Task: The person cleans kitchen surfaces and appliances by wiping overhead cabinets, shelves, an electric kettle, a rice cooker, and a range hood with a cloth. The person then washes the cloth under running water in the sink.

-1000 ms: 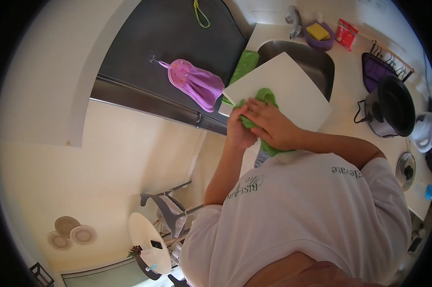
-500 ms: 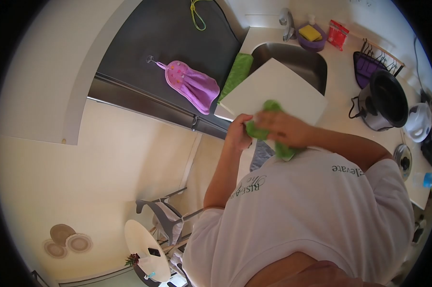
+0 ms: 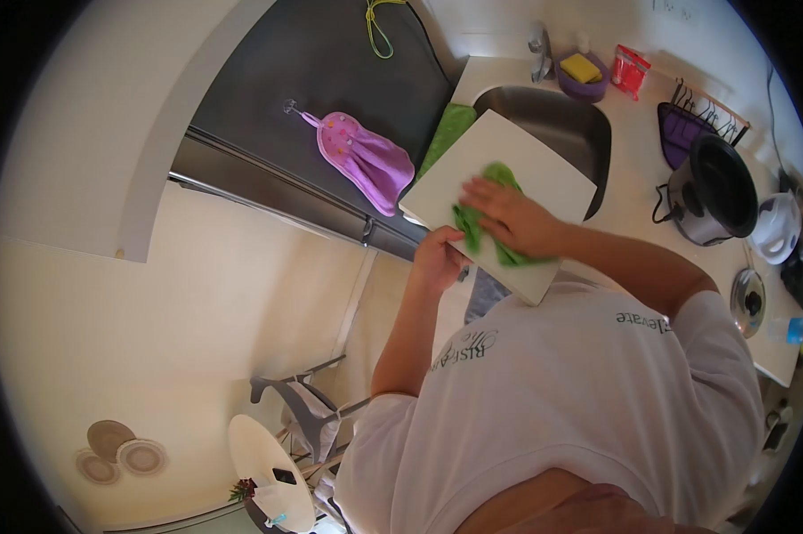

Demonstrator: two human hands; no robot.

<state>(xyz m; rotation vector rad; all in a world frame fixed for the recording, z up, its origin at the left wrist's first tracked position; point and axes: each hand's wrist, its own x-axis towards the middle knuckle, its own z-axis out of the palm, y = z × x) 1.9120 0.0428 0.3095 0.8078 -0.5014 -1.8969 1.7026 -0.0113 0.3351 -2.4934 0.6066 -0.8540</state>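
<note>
Green crumpled cloth (image 3: 466, 228) lies on the white rectangular board (image 3: 542, 178) mid-frame, under the flat-spread grip of the right hand (image 3: 513, 219); the left hand (image 3: 438, 261) pinches its lower-left edge (lower fingers partly hidden). Apparently wiping; another stroke calls for steadiness.

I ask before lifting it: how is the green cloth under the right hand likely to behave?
The green cloth is probably floppy, since it lies bunched under the right hand. It might slide easily over the white board, whose face looks flat and smooth.
</note>
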